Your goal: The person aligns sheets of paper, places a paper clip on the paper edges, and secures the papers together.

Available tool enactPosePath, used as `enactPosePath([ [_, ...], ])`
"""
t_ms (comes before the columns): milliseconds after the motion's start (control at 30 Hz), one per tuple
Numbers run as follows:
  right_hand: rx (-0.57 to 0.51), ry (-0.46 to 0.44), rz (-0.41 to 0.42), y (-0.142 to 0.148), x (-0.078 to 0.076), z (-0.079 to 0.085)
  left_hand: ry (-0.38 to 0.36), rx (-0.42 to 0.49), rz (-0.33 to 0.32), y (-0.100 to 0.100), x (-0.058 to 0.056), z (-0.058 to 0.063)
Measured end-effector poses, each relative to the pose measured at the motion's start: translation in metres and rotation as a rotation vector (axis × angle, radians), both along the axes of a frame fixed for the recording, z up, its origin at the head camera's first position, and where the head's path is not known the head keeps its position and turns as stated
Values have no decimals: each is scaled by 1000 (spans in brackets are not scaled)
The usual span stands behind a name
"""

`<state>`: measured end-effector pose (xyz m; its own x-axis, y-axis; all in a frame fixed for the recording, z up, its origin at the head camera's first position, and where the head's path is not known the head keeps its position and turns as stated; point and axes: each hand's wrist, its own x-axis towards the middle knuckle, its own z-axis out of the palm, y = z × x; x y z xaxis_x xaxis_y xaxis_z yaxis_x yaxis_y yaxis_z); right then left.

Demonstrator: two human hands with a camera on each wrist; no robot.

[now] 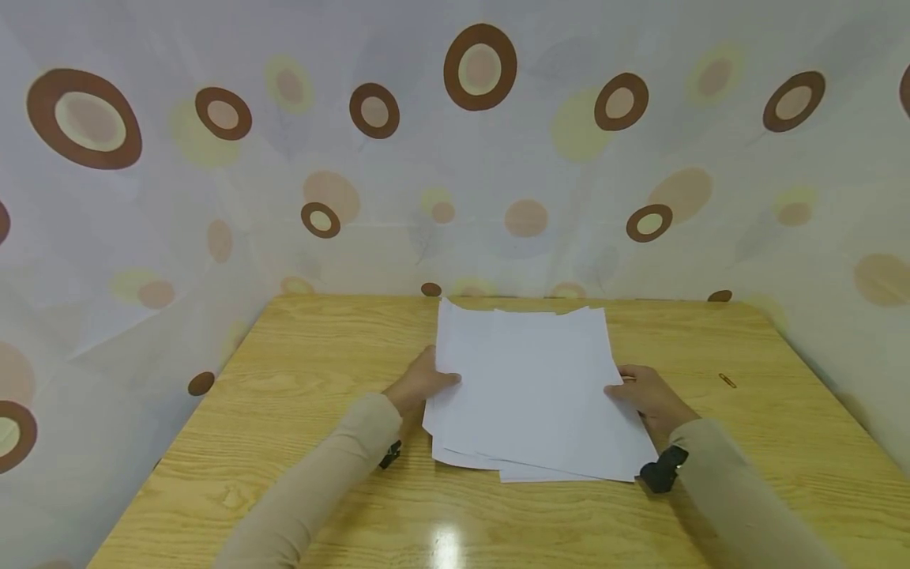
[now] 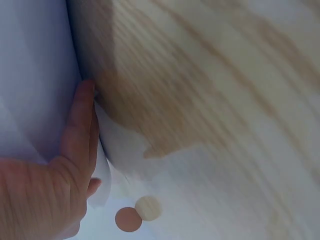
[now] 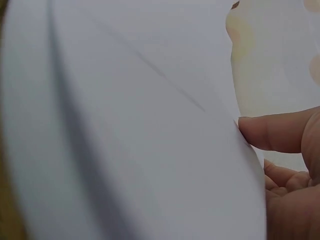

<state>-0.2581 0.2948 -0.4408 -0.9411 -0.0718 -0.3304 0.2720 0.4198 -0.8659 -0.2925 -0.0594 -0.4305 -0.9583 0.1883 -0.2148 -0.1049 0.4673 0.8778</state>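
Several loose sheets of white paper [image 1: 526,387] are held between both hands above the table, their edges uneven at the top and bottom. The left hand [image 1: 423,381] grips the left edge, thumb on the front face and the other fingers mostly hidden behind. At the right edge, the right hand [image 1: 650,399] pinches the sheets. Its thumb presses the paper's face in the right wrist view, with the other fingers [image 3: 282,177] curled at the back. In the left wrist view, the left hand [image 2: 65,175] lies along the paper's side [image 2: 35,80].
A small orange paper clip [image 1: 727,380] lies on the wooden table [image 1: 320,356], to the right of the right hand. A pale sheet with circle patterns [image 1: 483,158] hangs behind the table and along both sides. A dark band [image 1: 663,469] sits on the right wrist.
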Motion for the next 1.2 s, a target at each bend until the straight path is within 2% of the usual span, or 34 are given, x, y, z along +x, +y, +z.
enactPosePath([
  [100,15,7,-13,-2,-1,-2,3,-10,13,4,0,-1],
  [267,52,26,-29,-5,-4,-4,-6,33,21,10,1,-1],
  [367,33,15,-33,-8,-5,-3,2,49,15,13,1,-1],
  [533,-9,-4,-37,-10,-1,6,14,77,-6,12,3,-3],
  [767,32,42,32,-3,11,20,-41,125,20,4,5,-5],
  [900,25,21,61,-6,13,22,-47,173,-48,5,6,-6],
  [1000,-19,0,63,-12,13,21,-49,194,-91,7,8,-6],
  [1200,-102,-11,57,-21,12,18,-56,186,-73,12,10,-8],
])
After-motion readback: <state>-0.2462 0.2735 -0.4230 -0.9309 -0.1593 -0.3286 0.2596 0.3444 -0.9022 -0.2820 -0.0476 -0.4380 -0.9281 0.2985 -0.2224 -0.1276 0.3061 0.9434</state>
